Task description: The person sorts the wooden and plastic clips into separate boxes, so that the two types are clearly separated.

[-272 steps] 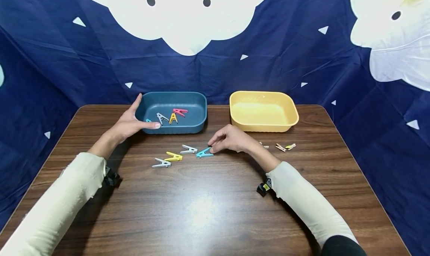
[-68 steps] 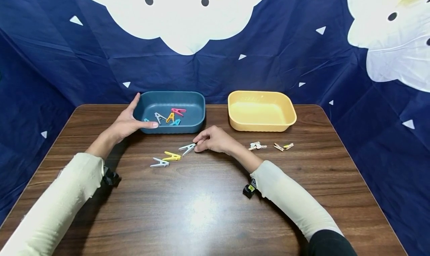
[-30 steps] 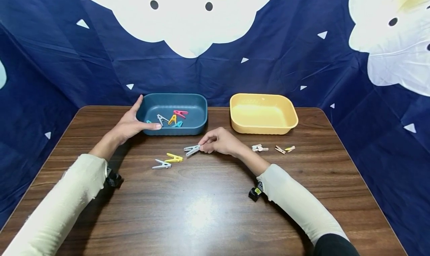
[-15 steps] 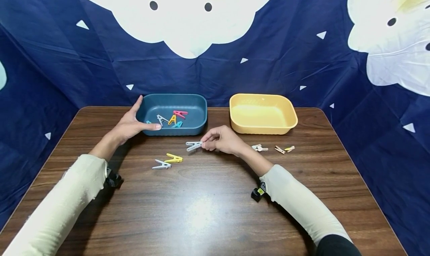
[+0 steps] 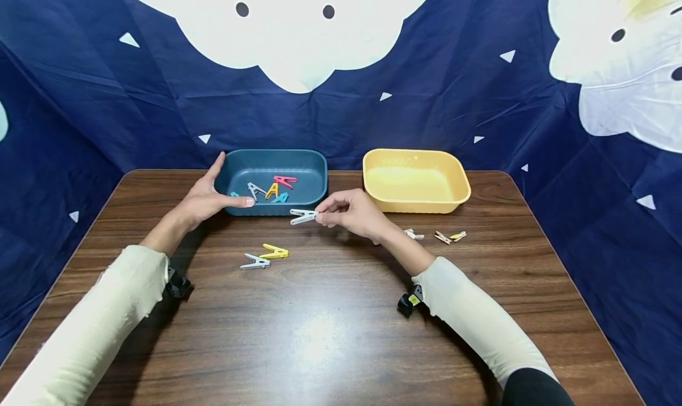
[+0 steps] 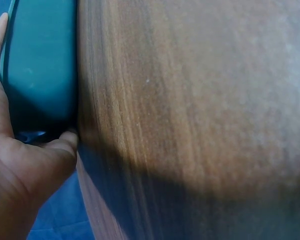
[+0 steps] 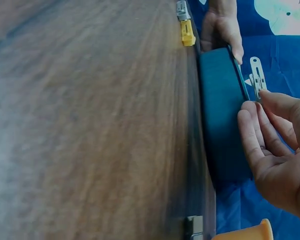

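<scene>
My right hand [image 5: 354,213] pinches a pale grey plastic clothespin [image 5: 303,216] between thumb and fingertips, lifted just in front of the blue bin [image 5: 298,208]. The right wrist view shows this clothespin upright beside the bin's rim. My left hand [image 5: 205,199] holds the bin's left front corner, its thumb along the front rim; curled fingers show low by the bin in the left wrist view. Inside the bin lie a pink clothespin [image 5: 285,180], an orange one [image 5: 272,190], a grey one [image 5: 256,190] and blue ones. A yellow clothespin [image 5: 274,251] and grey clothespin [image 5: 256,261] lie on the table.
A yellow bin [image 5: 418,206] stands right of the blue one, with nothing visible inside. In front of it lie several small wooden clothespins [image 5: 443,237], partly hidden by the right forearm. A dark blue cloth [image 5: 346,122] hangs behind the table [image 5: 240,329].
A blue clothespin has gone from the table into the blue bin. My right hand has since picked up the pale grey clothespin and raised it toward that bin. The left hand stays put.
</scene>
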The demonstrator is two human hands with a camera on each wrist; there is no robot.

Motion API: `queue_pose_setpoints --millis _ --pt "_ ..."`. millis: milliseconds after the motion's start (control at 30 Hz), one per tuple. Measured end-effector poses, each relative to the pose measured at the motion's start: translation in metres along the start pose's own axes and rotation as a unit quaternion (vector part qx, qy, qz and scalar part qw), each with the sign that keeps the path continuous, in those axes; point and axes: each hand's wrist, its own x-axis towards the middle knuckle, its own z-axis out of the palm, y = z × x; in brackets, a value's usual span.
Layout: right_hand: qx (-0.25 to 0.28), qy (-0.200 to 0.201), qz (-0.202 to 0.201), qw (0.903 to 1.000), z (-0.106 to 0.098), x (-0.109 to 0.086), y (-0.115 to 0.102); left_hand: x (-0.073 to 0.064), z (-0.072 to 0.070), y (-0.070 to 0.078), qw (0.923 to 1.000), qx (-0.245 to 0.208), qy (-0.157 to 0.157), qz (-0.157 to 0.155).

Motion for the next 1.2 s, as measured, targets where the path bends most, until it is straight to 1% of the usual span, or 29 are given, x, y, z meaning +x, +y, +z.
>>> queue_pose_setpoints --millis 300,467,600,833,1000,1200 --pt "0.015 0.044 -0.002 0.9989 -0.001 0.008 -0.013 -0.002 0.000 0.002 1.0000 0.001 0.001 0.002" --pt "0.045 0.070 -0.008 0.9965 -0.001 0.018 -0.019 -0.002 0.000 0.002 1.0000 0.003 0.001 0.003" --pt "0.045 0.089 -0.013 0.9949 -0.002 0.026 -0.022 -0.002 0.000 0.002 1.0000 0.002 0.000 0.005" --pt "0.061 0.104 -0.022 0.9924 -0.001 0.040 -0.028 -0.002 -0.001 0.000 1.0000 -0.001 0.000 0.002" --pt "0.044 0.114 -0.019 0.9924 -0.001 0.050 -0.029 -0.002 -0.001 0.000 1.0000 0.000 -0.001 0.000" --pt "0.025 0.126 -0.005 0.9917 0.000 0.060 -0.030 -0.002 -0.001 0.002 1.0000 0.001 -0.001 0.001"
